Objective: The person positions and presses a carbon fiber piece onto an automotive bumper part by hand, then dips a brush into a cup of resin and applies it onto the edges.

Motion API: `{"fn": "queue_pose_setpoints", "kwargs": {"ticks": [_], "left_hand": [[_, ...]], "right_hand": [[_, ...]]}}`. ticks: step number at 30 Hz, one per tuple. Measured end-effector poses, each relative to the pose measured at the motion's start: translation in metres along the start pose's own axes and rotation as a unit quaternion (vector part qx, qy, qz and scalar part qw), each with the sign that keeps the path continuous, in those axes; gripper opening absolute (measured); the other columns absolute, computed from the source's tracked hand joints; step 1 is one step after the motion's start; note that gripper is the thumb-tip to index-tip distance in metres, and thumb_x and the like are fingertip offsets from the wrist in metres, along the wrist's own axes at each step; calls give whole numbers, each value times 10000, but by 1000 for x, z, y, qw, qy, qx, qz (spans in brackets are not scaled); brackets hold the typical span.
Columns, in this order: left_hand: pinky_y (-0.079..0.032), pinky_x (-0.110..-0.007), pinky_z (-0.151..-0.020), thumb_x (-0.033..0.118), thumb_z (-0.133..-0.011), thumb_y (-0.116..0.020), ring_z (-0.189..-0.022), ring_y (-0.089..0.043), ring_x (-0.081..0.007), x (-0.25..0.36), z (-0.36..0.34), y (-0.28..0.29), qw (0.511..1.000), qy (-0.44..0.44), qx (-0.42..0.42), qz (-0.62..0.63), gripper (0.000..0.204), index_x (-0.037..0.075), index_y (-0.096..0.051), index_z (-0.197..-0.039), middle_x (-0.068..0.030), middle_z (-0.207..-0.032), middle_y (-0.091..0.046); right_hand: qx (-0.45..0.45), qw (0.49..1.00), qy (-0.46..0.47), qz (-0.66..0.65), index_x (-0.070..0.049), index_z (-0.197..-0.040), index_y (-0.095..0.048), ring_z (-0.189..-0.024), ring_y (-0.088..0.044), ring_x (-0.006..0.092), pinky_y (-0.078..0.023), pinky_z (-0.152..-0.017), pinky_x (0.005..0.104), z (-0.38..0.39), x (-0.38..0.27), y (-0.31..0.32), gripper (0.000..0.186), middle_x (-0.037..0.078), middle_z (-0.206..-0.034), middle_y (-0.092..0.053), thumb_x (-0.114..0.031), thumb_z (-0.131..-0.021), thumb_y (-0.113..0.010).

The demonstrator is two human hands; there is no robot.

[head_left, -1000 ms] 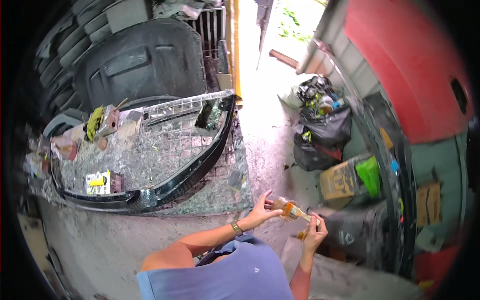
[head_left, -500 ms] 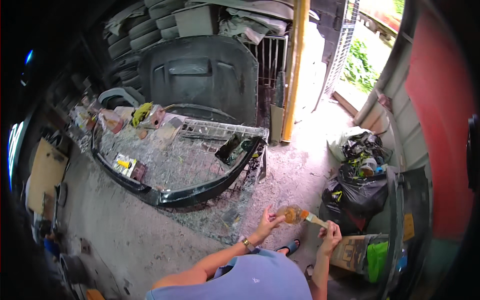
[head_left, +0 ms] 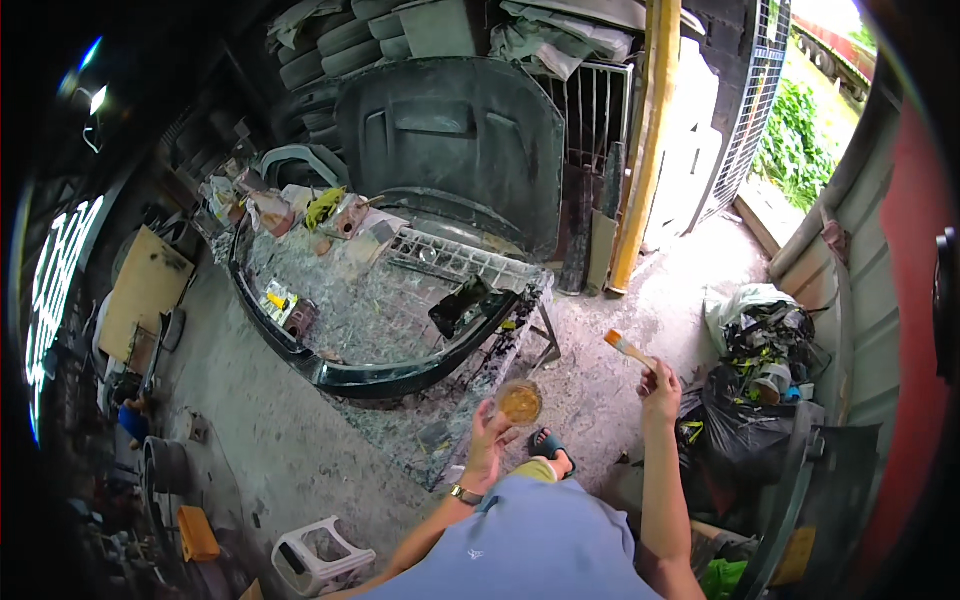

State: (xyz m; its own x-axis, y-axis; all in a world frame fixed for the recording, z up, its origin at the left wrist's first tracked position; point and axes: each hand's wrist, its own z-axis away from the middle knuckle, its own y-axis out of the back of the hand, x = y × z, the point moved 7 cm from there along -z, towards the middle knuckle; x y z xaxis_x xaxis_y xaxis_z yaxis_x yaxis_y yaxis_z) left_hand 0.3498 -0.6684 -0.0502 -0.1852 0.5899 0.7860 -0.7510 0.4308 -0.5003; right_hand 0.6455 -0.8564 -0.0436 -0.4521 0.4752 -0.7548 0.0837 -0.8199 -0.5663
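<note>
My left hand (head_left: 486,445) grips a clear round cup (head_left: 520,401) with amber, mottled contents, just below the near corner of a worktable. My right hand (head_left: 659,388) is closed around the wooden handle of a flat brush (head_left: 628,347); its orange-tinted bristles point up and left, apart from the cup. Ahead, a long, curved, glossy black car body part (head_left: 419,376) lies along the rim of the littered, mesh-topped worktable (head_left: 355,334). A small box with a yellow item (head_left: 288,308) and a crumpled yellow-green cloth (head_left: 324,208) are on that table.
A large dark panel (head_left: 448,150) stands behind the table, beside a yellow post (head_left: 644,150) and open doorway. Black rubbish bags (head_left: 740,420) and a red panel (head_left: 905,300) are at right. A white stool (head_left: 322,555), orange object (head_left: 198,533) and leaning board (head_left: 150,285) are at left.
My view has swung toward the left and the worktable. My hands have moved apart: the brush is now lifted clear of the cup, which my left hand holds lower and further left.
</note>
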Motion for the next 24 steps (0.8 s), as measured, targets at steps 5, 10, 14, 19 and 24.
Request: {"fn": "queue_pose_setpoints", "kwargs": {"ticks": [5,10,14,19,24], "left_hand": [[-487,-378,-909,368,-893,-649,-1126,-561,-209,18,-11,10,997,-11,72,-27,675,174,-276,-1421,-72,-1303,-517],[-508,-406,-876,250,-906,-644,-1052,-514,-173,15,-31,24,993,-30,112,17,685,144,-251,-1457,-47,-1158,-447],[-506,-414,-875,223,-920,-608,-1091,-521,-203,17,-33,26,989,-52,138,6,678,149,-224,-1474,-58,-1180,-449],[-507,-418,-872,174,-936,-557,-1137,-536,-234,10,-24,32,965,-81,249,21,660,145,-191,-1485,-92,-1259,-462],[-497,-428,-902,257,-946,-550,-1174,-536,-250,31,-22,-6,929,-127,347,22,657,119,-184,-1474,-123,-1346,-458]], "right_hand": [[-38,997,-68,13,-91,-1036,-652,-646,-573,86,-444,-552,227,-51,19,-56,198,17,-765,-629,-258,-930,-639],[-103,986,-130,34,-72,-1063,-651,-669,-567,85,-461,-578,237,-96,39,-97,228,18,-796,-624,-261,-938,-623],[-147,969,-191,54,-62,-1074,-643,-670,-555,77,-459,-582,228,-127,66,-124,241,14,-793,-608,-266,-955,-593],[-204,941,-260,70,-41,-1053,-620,-592,-537,80,-474,-561,218,-162,89,-173,258,21,-768,-597,-279,-974,-557],[-228,914,-311,129,-56,-1002,-615,-567,-531,70,-445,-501,205,-203,106,-197,255,27,-748,-616,-300,-980,-544]]}}
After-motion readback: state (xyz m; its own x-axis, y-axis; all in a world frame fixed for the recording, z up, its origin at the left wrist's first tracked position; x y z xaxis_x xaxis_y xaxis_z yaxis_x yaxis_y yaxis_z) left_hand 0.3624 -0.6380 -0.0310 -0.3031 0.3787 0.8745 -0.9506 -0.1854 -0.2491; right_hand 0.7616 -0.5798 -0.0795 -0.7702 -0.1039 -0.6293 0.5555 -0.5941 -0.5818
